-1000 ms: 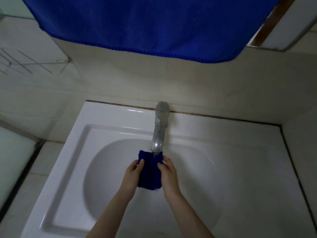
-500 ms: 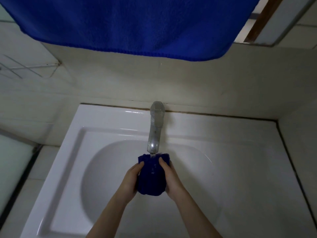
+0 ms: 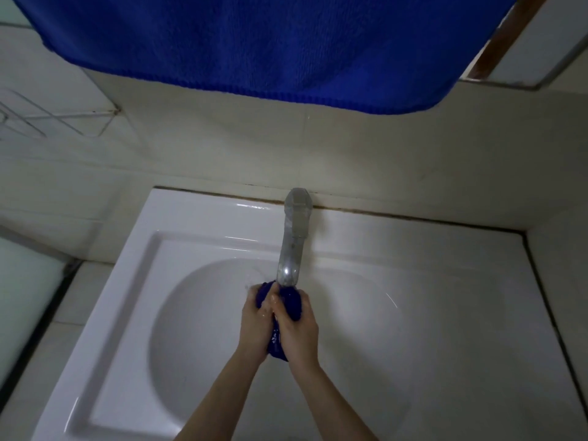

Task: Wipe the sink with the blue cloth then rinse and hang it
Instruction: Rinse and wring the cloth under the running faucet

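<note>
Both the left hand (image 3: 256, 319) and right hand (image 3: 299, 329) squeeze the bunched, wet dark-blue cloth (image 3: 291, 302) between them, just under the silver metal tap (image 3: 294, 240) over the white ceramic sink (image 3: 191, 313).

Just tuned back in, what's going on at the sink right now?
A person is squeezing the bunched-up blue cloth between the left hand and the right hand, directly under the faucet spout and over the white sink. The hands look wet, so this looks like the rinse; the cloth is not yet hung. A large blue towel hangs on the wall above.
</note>
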